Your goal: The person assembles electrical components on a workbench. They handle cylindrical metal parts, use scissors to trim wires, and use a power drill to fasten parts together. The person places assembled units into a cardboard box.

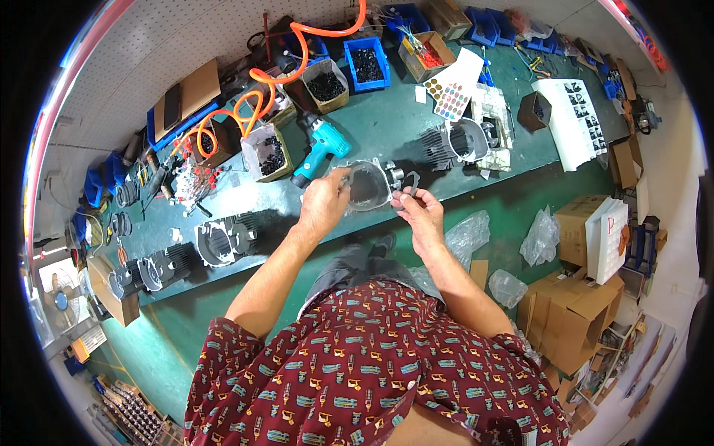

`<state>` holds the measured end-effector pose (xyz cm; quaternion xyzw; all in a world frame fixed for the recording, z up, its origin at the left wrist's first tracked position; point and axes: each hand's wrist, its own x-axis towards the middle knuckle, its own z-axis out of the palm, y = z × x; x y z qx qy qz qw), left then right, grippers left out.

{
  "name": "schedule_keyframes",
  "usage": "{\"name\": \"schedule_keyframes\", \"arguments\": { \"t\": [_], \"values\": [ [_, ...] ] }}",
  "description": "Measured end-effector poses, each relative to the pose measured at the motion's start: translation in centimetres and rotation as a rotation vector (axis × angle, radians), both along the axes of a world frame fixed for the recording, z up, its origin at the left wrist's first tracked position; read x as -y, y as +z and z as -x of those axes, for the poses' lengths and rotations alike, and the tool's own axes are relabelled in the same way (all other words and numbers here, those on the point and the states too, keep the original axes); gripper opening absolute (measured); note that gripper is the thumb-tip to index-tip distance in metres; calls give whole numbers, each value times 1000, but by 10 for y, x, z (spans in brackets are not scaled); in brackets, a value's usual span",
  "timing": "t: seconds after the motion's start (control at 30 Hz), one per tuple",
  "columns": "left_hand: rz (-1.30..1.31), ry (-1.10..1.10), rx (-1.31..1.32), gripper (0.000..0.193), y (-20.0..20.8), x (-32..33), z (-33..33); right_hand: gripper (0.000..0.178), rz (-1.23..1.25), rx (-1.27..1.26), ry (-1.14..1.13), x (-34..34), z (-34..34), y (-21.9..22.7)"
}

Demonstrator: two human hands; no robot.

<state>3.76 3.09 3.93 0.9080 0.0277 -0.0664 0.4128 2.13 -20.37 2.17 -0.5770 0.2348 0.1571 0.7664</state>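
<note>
Holding a round metal cover at the centre of the frame, just above the near edge of the green bench, the left hand has its fingers clamped on the cover's left rim; the right hand pinches a thin grey gasket against the cover's right side, thumb and forefinger closed on it, the other fingers loosely curled. To do this well, I judge the gasket should lie flat with its holes lined up to the cover's holes before it is pressed down; the left hand should keep the cover level and steady so the thin piece does not slide or crease.

Just left of the cover a teal drill lies on the bench, near enough for the left wrist to knock it; right of centre stands a finned cylinder beside white papers; more finned cylinders sit at the lower left edge of the bench. An orange coiled hose loops across the upper left; blue bins and small boxes of black parts line the back. Plastic bags and cardboard boxes crowd the floor at the right.
</note>
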Motion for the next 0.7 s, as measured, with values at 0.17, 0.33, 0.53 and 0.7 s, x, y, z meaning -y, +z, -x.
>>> {"name": "schedule_keyframes", "arguments": {
  "t": [0.17, 0.33, 0.53, 0.7],
  "values": [
    [-144, -29, 96, 41, 10, 3, 2, 23, 5, 3, -14, 1, -1, 2],
    [-61, 58, 83, 43, 3, 1, 3, 22, 29, 1, -60, 15, 0, 3],
    [109, 197, 116, 40, -7, -18, 17, 18, 31, 27, -92, 42, 10, 20],
    [190, 201, 113, 27, 16, -8, 27, 18, -78, 35, -143, 52, 16, 50]
  ]
}}
